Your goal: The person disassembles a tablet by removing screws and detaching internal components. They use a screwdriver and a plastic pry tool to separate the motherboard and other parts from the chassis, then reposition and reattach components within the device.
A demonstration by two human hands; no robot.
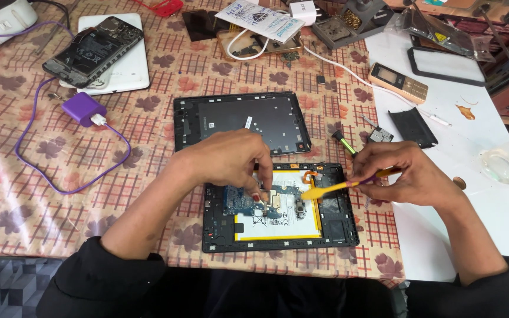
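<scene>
Opened tablet (280, 207) lies flat on the checked tablecloth (25, 194) in front of me, its back cover (240, 122) just beyond. Risk: yellow pry tool (325, 188) could slip and gouge the battery or tear a flex cable. My right hand (405, 176) is closed around the tool. My left hand (231, 160) pinches down on the blue board, fingertips closed.

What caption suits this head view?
Left hand steadies opened tablet; right hand holds yellow pry tool over it.
</scene>
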